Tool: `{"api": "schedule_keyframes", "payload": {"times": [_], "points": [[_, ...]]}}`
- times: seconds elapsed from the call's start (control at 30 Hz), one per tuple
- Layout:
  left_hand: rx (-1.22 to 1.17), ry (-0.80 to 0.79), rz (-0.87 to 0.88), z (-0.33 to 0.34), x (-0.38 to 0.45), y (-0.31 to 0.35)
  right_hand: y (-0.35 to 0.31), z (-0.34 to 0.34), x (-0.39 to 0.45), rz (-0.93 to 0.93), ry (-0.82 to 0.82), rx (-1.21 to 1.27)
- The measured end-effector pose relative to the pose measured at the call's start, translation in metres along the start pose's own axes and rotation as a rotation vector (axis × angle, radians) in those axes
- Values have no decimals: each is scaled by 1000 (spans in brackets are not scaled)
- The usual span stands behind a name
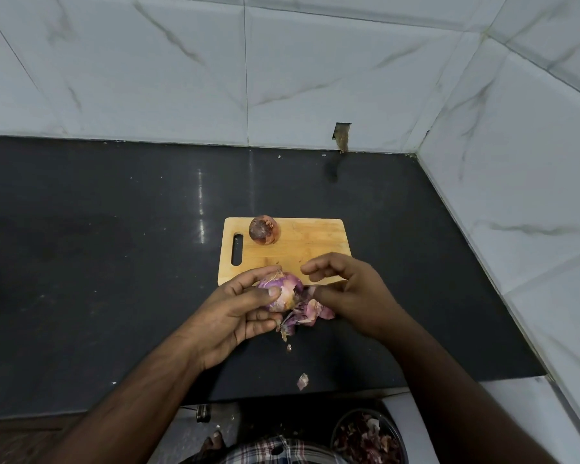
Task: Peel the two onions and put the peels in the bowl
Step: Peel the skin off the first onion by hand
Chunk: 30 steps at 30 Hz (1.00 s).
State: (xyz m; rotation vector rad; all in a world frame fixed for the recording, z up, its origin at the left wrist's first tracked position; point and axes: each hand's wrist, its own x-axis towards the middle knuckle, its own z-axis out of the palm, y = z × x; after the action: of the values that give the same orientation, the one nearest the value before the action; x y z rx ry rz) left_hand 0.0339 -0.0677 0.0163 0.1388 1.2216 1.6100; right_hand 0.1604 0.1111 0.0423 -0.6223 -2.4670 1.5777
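Note:
My left hand point(245, 309) grips a partly peeled purple onion point(283, 293) just in front of the wooden cutting board point(308, 249). Loose purple peel point(303, 314) hangs from the onion's right side, and my right hand point(345, 289) pinches that peel with thumb and finger while its other fingers spread above. A second onion point(264, 230), still in its brown skin, sits on the board's far left corner. A bowl point(370, 438) holding dark peels stands low at the bottom right, below the counter edge.
The black counter point(114, 262) meets white tiled walls at the back and right. Small peel scraps point(302, 381) lie on the counter in front of my hands. The counter's front edge runs just below them.

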Motion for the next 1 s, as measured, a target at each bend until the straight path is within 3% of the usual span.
{"api": "schedule_keyframes", "payload": {"times": [0.13,0.33,0.63,0.83,1.0], "points": [[22,-41,-3,3,-1,2,-19,3,-1,-86,-182,59],[-9,-65,0,3,-2,4,-19,10,2,-116,-234,43],[-34,-29,10,4,-1,1,-12,15,6,-137,-225,-93],[-9,-40,16,2,1,2,-15,12,4,-145,-204,66],[-3,-32,7,2,2,0,-14,13,5,-139,-214,0]]}}
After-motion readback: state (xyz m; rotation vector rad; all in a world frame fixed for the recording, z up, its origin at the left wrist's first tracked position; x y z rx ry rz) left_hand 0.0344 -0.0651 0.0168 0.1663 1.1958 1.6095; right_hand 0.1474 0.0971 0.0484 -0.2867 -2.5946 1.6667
